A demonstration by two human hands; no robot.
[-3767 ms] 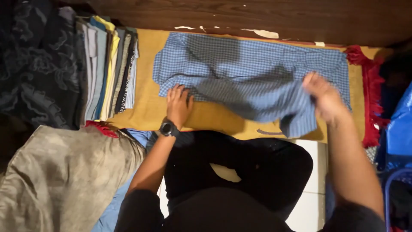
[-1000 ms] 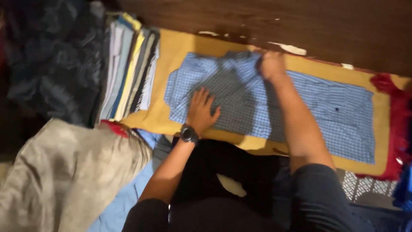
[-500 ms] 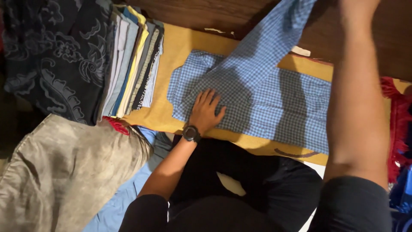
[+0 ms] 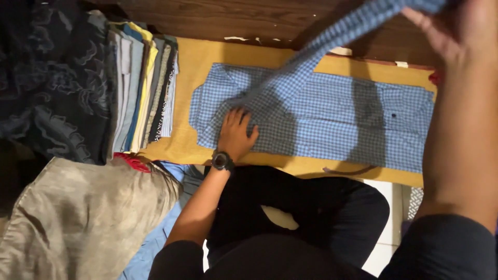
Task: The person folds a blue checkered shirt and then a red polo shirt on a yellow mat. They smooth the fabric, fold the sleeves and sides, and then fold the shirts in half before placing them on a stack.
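Note:
A blue checked shirt (image 4: 342, 122) lies spread on a yellow board (image 4: 207, 57). My left hand (image 4: 236, 132), with a black watch on the wrist, presses flat on the shirt's left part. My right hand (image 4: 454, 26) is raised at the top right and grips one sleeve (image 4: 337, 39) of the shirt, which stretches up and away from the shirt's body toward the camera.
A stack of folded clothes (image 4: 142, 83) stands left of the board, with dark patterned fabric (image 4: 52, 78) beyond it. Beige cloth (image 4: 78, 218) lies at the lower left. A brown wooden surface (image 4: 233, 18) runs behind the board. My dark trousers (image 4: 290, 218) fill the foreground.
My right hand took hold of the sleeve and lifted it high to the right, nearer the camera. My left hand stayed pressed on the shirt.

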